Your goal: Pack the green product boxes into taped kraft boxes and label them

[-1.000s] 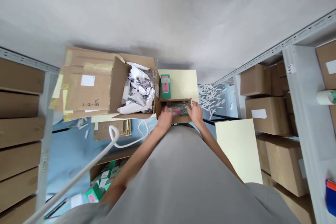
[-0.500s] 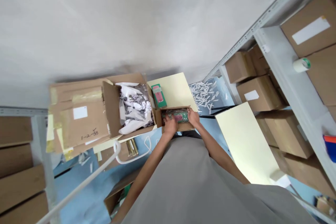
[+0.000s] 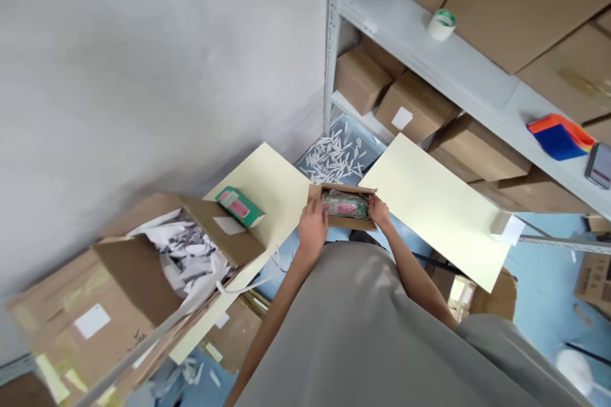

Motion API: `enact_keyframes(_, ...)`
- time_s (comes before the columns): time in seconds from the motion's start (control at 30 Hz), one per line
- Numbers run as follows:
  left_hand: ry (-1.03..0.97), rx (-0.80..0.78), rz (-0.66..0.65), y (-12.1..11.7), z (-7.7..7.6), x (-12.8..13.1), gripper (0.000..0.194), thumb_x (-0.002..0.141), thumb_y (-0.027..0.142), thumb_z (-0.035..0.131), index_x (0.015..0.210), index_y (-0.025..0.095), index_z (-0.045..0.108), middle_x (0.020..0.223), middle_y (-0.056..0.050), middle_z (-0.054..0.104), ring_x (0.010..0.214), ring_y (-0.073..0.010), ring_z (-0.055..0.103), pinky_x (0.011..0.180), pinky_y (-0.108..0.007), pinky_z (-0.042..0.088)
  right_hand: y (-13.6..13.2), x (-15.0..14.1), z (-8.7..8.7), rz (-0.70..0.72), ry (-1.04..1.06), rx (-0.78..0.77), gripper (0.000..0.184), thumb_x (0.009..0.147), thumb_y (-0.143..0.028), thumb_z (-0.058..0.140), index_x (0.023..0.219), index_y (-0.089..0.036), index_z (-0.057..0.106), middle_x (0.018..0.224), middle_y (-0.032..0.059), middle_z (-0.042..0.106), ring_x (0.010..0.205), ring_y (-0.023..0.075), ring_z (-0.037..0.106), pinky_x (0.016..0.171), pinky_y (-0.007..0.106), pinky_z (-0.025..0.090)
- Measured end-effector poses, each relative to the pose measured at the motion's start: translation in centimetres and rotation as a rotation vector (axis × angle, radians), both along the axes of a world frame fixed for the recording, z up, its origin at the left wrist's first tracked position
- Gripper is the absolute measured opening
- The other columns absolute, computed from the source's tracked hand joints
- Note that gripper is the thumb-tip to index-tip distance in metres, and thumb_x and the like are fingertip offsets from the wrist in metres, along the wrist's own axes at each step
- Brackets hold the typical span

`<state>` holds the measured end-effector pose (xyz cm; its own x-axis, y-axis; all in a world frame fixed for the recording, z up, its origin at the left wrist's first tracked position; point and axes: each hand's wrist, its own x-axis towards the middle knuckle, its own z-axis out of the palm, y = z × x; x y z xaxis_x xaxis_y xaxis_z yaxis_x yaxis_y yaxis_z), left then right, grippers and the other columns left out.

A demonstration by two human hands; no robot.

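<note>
Between my two hands is a small open cardboard box (image 3: 351,224). Inside it lies a green and pink package (image 3: 346,205) wrapped in clear plastic. My left hand (image 3: 313,226) grips the left end of the box, fingers over its edge. At the right end my right hand (image 3: 379,210) is closed on the box, some of its fingers hidden. A similar green and pink package (image 3: 239,206) lies on the pale yellow board to the left, beside a larger open carton (image 3: 224,229) full of crumpled white paper.
A pale yellow tabletop (image 3: 429,203) extends at right, with a small white box (image 3: 506,227) on its end. Paper scraps (image 3: 334,156) cover the floor in the corner. Shelving (image 3: 410,25) holds cartons, a tape roll (image 3: 442,25) and a phone (image 3: 599,165). A white rod (image 3: 157,337) crosses lower left.
My view has swung right. The small box has moved away from the left board, toward the right tabletop. My left hand has shifted from on top of the wrapped package to the box's left end.
</note>
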<state>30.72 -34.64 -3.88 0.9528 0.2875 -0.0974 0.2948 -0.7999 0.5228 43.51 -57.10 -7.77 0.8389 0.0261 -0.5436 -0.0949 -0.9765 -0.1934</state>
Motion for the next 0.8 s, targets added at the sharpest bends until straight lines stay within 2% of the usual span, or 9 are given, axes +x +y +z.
enact_keyframes(0.1,-0.102,-0.033,0.007,-1.6,-1.4,3.9,0.051,0.102,0.021,0.064,0.152,0.016,0.060,0.154,-0.024,0.064,0.142,-0.0396,0.063,0.121,-0.054,0.052,-5.3,1.1,0.1,-0.140,-0.019,0.025,0.054,0.121,-0.036,0.022,0.152,-0.016,0.062,0.138,0.0192,0.078,0.124,0.0315,0.077,0.103,0.038,0.055)
enact_keyframes(0.2,-0.054,-0.129,-0.060,-4.8,-3.1,8.7,0.054,0.098,0.023,0.069,0.151,0.017,0.059,0.146,-0.021,0.070,0.132,-0.0363,0.071,0.112,-0.048,0.058,-10.7,2.2,0.1,-0.255,-0.043,0.046,0.054,0.121,-0.036,0.022,0.153,-0.016,0.061,0.136,0.0194,0.079,0.123,0.0312,0.077,0.103,0.038,0.055)
enact_keyframes(0.33,0.121,-0.158,-0.236,-11.6,-4.6,14.7,0.026,0.102,0.029,0.067,0.126,0.019,0.069,0.120,-0.016,0.081,0.113,-0.0330,0.079,0.098,-0.041,0.060,-17.9,3.6,0.1,-0.396,-0.047,0.069,0.051,0.121,-0.037,0.028,0.149,-0.017,0.065,0.132,0.0191,0.080,0.121,0.0306,0.078,0.102,0.037,0.055)
enact_keyframes(0.43,0.228,-0.115,-0.336,-17.1,-5.3,17.9,0.021,0.105,0.029,0.066,0.122,0.018,0.069,0.112,-0.016,0.083,0.108,-0.0325,0.081,0.092,-0.038,0.060,-23.0,4.4,-0.1,-0.491,-0.038,0.083,0.049,0.120,-0.038,0.031,0.146,-0.018,0.068,0.132,0.0196,0.080,0.121,0.0309,0.078,0.102,0.037,0.055)
enact_keyframes(0.53,0.244,-0.106,-0.399,-21.7,-5.8,19.8,0.028,0.105,0.027,0.065,0.131,0.017,0.067,0.115,-0.017,0.082,0.106,-0.0326,0.081,0.092,-0.038,0.060,-27.4,4.6,-0.6,-0.572,-0.027,0.090,0.049,0.120,-0.036,0.031,0.146,-0.018,0.067,0.131,0.0200,0.080,0.120,0.0311,0.078,0.102,0.038,0.055)
enact_keyframes(0.6,0.207,-0.168,-0.456,-24.0,-5.9,20.5,0.039,0.106,0.025,0.062,0.144,0.018,0.062,0.124,-0.015,0.081,0.102,-0.0302,0.081,0.095,-0.039,0.060,-29.7,4.7,-0.9,-0.609,-0.024,0.098,0.049,0.120,-0.036,0.031,0.149,-0.018,0.065,0.132,0.0200,0.080,0.120,0.0317,0.078,0.103,0.039,0.055)
enact_keyframes(0.7,0.145,-0.265,-0.582,-26.1,-5.9,21.2,0.049,0.107,0.026,0.057,0.156,0.023,0.057,0.134,-0.013,0.076,0.099,-0.0261,0.079,0.099,-0.040,0.061,-32.1,4.7,-1.3,-0.636,-0.024,0.123,0.048,0.120,-0.036,0.031,0.148,-0.017,0.065,0.131,0.0207,0.080,0.120,0.0327,0.078,0.103,0.040,0.055)
enact_keyframes(0.8,0.151,-0.285,-0.696,-26.7,-5.8,21.6,0.054,0.108,0.039,0.057,0.161,0.025,0.056,0.138,-0.015,0.071,0.107,-0.0269,0.077,0.101,-0.042,0.062,-33.7,4.7,-1.7,-0.638,-0.033,0.167,0.047,0.119,-0.039,0.035,0.147,-0.017,0.065,0.127,0.0196,0.081,0.119,0.0323,0.078,0.102,0.039,0.055)
